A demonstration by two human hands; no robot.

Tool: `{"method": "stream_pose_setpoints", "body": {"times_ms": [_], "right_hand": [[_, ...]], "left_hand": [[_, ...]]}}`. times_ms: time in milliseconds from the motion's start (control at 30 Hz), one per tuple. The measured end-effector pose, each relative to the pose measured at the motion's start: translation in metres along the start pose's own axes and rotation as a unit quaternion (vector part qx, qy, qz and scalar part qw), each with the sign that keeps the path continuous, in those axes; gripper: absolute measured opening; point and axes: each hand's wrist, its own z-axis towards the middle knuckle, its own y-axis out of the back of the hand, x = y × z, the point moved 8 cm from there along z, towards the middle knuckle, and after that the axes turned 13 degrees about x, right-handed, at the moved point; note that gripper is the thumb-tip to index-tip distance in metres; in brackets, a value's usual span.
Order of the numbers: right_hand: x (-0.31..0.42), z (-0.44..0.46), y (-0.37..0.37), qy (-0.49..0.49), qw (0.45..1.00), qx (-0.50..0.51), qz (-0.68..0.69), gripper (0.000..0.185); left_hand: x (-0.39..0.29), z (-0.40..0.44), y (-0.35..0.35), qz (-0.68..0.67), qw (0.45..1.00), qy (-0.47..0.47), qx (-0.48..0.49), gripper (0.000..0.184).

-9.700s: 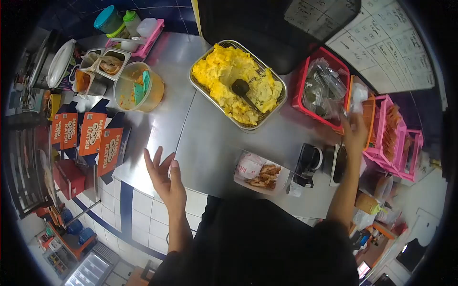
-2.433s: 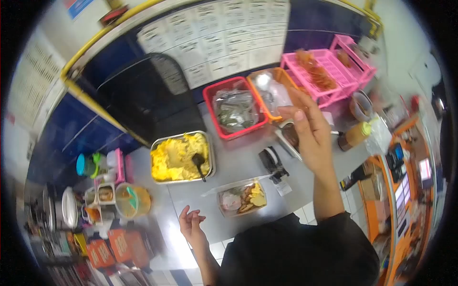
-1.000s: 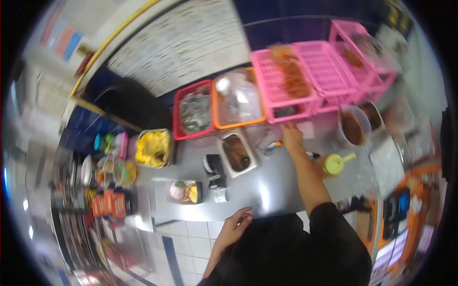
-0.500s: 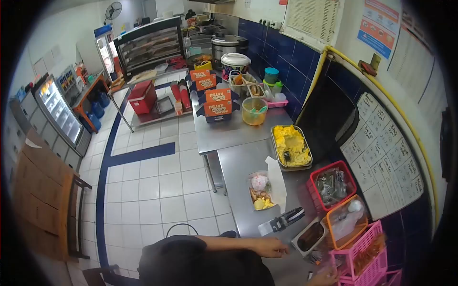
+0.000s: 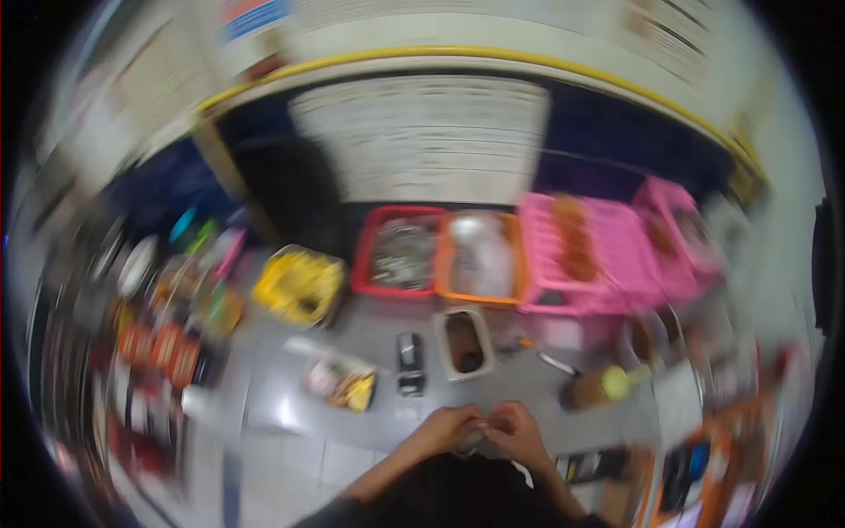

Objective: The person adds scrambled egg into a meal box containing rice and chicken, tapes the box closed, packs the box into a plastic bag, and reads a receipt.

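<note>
My left hand (image 5: 451, 429) and my right hand (image 5: 518, 432) meet close to my body at the counter's front edge. Their fingers are pinched together around something small and pale, too blurred to name. Beyond them stands a metal container (image 5: 465, 341) with dark brown contents. Left of it lies a long black and silver object (image 5: 410, 363). Farther left sits an open takeaway box (image 5: 341, 385) with white and yellow food inside.
A tray of yellow food (image 5: 301, 284), a red basket (image 5: 361, 264), an orange basket (image 5: 440, 268) and pink baskets (image 5: 620, 242) line the wall. A brown bottle with a yellow-green top (image 5: 598, 387) stands right. Orange printed boxes (image 5: 173, 355) are at left.
The view has swung right, towards the wall, and is blurred. My right hand has left the pink basket area; both hands are now together before my body.
</note>
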Motion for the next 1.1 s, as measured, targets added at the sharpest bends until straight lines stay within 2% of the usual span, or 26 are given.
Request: {"method": "stream_pose_setpoints", "body": {"times_ms": [67, 133, 200, 267, 333, 367, 400, 467, 500, 600, 633, 700, 767, 867, 967, 1000, 1067, 1100], "right_hand": [[-0.006, -0.012, 0.007, -0.031, 0.999, 0.031, -0.010, 0.037], [-0.002, -0.022, 0.009, -0.014, 0.996, 0.037, -0.081, 0.040], [0.002, -0.029, 0.007, 0.011, 0.988, 0.047, -0.146, 0.040], [0.004, -0.040, 0.005, 0.004, 0.990, 0.021, -0.137, 0.040], [0.005, -0.052, 0.008, 0.000, 0.993, -0.008, -0.122, 0.040], [0.006, -0.058, 0.010, -0.003, 0.993, -0.026, -0.112, 0.040], [0.006, -0.062, 0.012, -0.005, 0.994, -0.037, -0.102, 0.041], [-0.010, -0.066, 0.022, 0.036, 0.992, -0.112, -0.053, 0.042], [-0.015, -0.072, 0.027, 0.054, 0.987, -0.147, -0.029, 0.042], [-0.023, -0.083, 0.036, 0.096, 0.978, -0.184, 0.033, 0.043], [-0.023, -0.084, 0.035, 0.105, 0.975, -0.190, 0.048, 0.041], [-0.019, -0.090, 0.036, 0.126, 0.968, -0.205, 0.074, 0.039], [-0.016, -0.096, 0.037, 0.118, 0.965, -0.221, 0.072, 0.038], [-0.016, -0.103, 0.039, 0.080, 0.968, -0.239, 0.013, 0.037], [-0.020, -0.106, 0.036, 0.033, 0.973, -0.229, -0.005, 0.040], [-0.023, -0.107, 0.035, 0.018, 0.975, -0.221, 0.000, 0.041], [-0.033, -0.104, 0.032, 0.015, 0.980, -0.173, 0.097, 0.041], [-0.039, -0.103, 0.030, 0.014, 0.978, -0.148, 0.144, 0.041]], "left_hand": [[0.000, 0.002, -0.008, 0.031, 0.997, 0.016, 0.068, 0.026], [0.000, 0.008, -0.021, 0.070, 0.988, -0.010, 0.138, 0.029], [-0.006, 0.013, -0.026, 0.101, 0.980, -0.020, 0.172, 0.028], [-0.009, 0.018, -0.031, 0.139, 0.974, -0.026, 0.176, 0.026], [-0.022, 0.021, -0.029, 0.172, 0.976, -0.067, 0.112, 0.029], [-0.023, 0.022, -0.025, 0.196, 0.975, -0.096, 0.050, 0.028], [-0.043, 0.021, -0.020, 0.251, 0.955, -0.152, -0.045, 0.025], [-0.086, 0.002, -0.015, 0.336, 0.874, -0.255, -0.241, 0.023], [-0.081, 0.000, -0.017, 0.322, 0.890, -0.213, -0.242, 0.024], [-0.050, 0.018, -0.041, 0.147, 0.973, -0.121, -0.126, 0.024], [-0.053, 0.021, -0.050, 0.171, 0.969, -0.136, -0.113, 0.022], [-0.040, 0.032, -0.066, -0.020, 0.995, -0.078, -0.065, 0.023], [-0.024, 0.039, -0.083, -0.206, 0.978, -0.038, -0.016, 0.025], [-0.017, 0.042, -0.093, -0.310, 0.950, -0.009, 0.031, 0.023], [0.004, 0.044, -0.095, -0.247, 0.968, 0.005, 0.052, 0.022], [0.009, 0.044, -0.096, -0.269, 0.961, 0.010, 0.064, 0.021], [0.020, 0.042, -0.096, -0.315, 0.945, 0.020, 0.088, 0.018], [0.028, 0.041, -0.096, -0.285, 0.950, 0.031, 0.125, 0.023]]}}
